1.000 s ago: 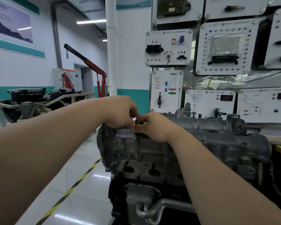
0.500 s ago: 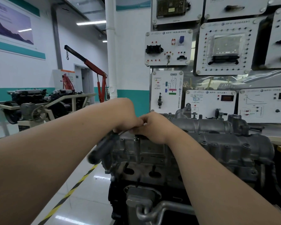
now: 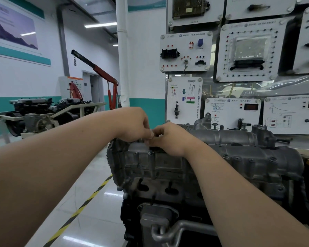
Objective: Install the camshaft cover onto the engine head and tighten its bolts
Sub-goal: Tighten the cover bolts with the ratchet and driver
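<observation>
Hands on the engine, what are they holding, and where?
Cannot tell. The left hand and right hand pinch together over the camshaft cover, hiding whatever's between.

The grey metal camshaft cover point(image 3: 248, 152) lies flat on top of the engine head point(image 3: 168, 189), with small bolts point(image 3: 250, 160) along its edge.

Glossy pale floor point(image 3: 100, 229); a yellow-black hazard stripe point(image 3: 75, 215) crosses it; an engine stand point(image 3: 43, 120) stands far left.

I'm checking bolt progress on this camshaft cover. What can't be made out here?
Head view:
- What is being pinched: hidden behind the left hand and right hand.
- Far-side bolts of the camshaft cover: hidden by its own bulk.
- Lettering on the wall panels: too small.
- Bottom of the engine: cut off by the lower edge.
</observation>
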Available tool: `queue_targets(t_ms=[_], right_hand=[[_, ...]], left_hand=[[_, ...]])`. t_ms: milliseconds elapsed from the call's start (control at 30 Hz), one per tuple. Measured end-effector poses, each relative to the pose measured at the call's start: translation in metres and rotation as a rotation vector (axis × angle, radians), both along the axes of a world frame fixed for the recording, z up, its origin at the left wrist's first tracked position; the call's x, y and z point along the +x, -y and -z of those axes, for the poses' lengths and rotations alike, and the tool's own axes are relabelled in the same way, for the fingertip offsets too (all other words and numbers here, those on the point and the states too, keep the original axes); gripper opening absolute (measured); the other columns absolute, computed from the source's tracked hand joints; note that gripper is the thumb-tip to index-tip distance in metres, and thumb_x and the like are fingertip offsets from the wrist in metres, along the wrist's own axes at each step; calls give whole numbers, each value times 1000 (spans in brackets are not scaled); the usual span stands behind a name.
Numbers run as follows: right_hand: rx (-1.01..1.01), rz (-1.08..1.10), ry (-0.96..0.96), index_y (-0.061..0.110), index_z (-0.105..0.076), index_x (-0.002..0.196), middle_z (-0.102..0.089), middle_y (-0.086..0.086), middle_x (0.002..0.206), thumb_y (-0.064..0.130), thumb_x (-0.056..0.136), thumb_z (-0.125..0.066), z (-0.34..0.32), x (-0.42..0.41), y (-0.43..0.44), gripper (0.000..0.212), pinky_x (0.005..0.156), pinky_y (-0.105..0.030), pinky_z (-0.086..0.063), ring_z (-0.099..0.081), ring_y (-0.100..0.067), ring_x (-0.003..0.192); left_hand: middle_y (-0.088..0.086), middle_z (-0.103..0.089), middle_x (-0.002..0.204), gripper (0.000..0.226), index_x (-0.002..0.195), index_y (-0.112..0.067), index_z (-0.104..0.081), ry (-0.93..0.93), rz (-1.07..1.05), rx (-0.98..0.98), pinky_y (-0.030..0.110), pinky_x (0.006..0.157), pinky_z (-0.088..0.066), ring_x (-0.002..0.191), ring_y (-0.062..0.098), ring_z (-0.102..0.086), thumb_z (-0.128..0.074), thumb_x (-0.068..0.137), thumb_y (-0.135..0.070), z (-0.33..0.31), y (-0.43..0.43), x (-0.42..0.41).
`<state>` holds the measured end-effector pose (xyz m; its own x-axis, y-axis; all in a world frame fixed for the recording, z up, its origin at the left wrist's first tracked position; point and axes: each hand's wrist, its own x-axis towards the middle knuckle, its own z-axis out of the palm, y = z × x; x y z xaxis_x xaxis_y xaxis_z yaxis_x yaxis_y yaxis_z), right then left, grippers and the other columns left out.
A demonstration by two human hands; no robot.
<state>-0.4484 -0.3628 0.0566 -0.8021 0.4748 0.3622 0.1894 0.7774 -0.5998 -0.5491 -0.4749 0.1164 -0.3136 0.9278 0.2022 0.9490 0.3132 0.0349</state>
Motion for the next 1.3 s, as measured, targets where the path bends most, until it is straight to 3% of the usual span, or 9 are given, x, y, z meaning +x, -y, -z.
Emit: queue_targets(t_ms=[100, 200, 467, 567, 767, 867, 967, 1167, 1300], right_hand=[[5, 19, -17, 26, -60, 57, -56, 12, 52, 32, 82, -72, -1, -1, 0, 28, 47, -16, -36, -45, -1, 48], [8, 26, -9, 27, -56, 52, -53, 14, 46, 28, 81, -72, -1, -2, 0, 33, 50, -22, -34, -42, 0, 44], [24, -28, 17, 23, -71, 85, -69, 3, 80, 34, 85, -69, -1, 1, 3, 11, 64, -27, -46, -61, -13, 73], [31, -27, 17, 25, -69, 83, -65, 6, 75, 30, 86, -69, -3, 2, 4, 6, 60, -25, -42, -57, -8, 68], [65, 1, 0, 24, -68, 79, -67, 0, 78, 34, 85, -70, -1, 0, 3, 12, 60, -24, -43, -55, -8, 65], [61, 11, -10, 29, -63, 64, -63, 7, 62, 35, 83, -72, -1, -3, 3, 22, 48, -17, -38, -49, -3, 52], [31, 9, -14, 31, -59, 56, -56, 16, 47, 31, 82, -74, 0, -4, 1, 30, 39, -9, -32, -46, 4, 41], [21, -39, 7, 38, -63, 69, -66, 13, 71, 35, 86, -69, -3, 1, 5, 18, 61, -21, -43, -59, -5, 68], [33, -15, 7, 35, -63, 69, -65, 6, 76, 34, 86, -68, -4, 2, 4, 18, 63, -26, -44, -60, -13, 74]], left_hand=[[9, -68, 94, 49, 96, -12, -70, -7, -93, 50, 37, 80, -54, 88, 23, -64, -54, 85, -57, 3, -6, 5], [7, -61, 74, 48, 75, -10, -64, -19, -126, 58, 33, 68, -49, 72, 22, -58, -53, 86, -55, 4, -11, 10], [-12, -66, 89, 17, 92, -31, -69, 180, 20, 84, 27, 77, -48, 84, 8, -61, -70, 80, -43, 0, 0, -4], [-14, -67, 89, 15, 92, -33, -69, 229, 60, 106, 28, 83, -50, 86, 7, -62, -70, 80, -42, 1, 2, -9], [-8, -72, 80, 23, 92, -25, -70, 196, 43, 60, 26, 76, -54, 71, 6, -68, -66, 82, -46, 2, 2, -9], [-5, -72, 67, 34, 86, -19, -69, 186, -42, 12, 28, 74, -52, 66, 10, -69, -61, 84, -52, 1, 0, -8], [2, -59, 59, 48, 70, -12, -63, 60, -110, 57, 27, 55, -42, 57, 18, -54, -57, 82, -59, 3, -7, 0], [-14, -64, 88, 21, 98, -32, -72, 47, 24, 1, 22, 65, -40, 80, 5, -56, -63, 84, -45, -6, 5, -2], [-12, -65, 109, 39, 123, -29, -62, 96, 66, 33, 28, 90, -45, 97, 9, -58, -64, 86, -40, -2, 6, -4]])
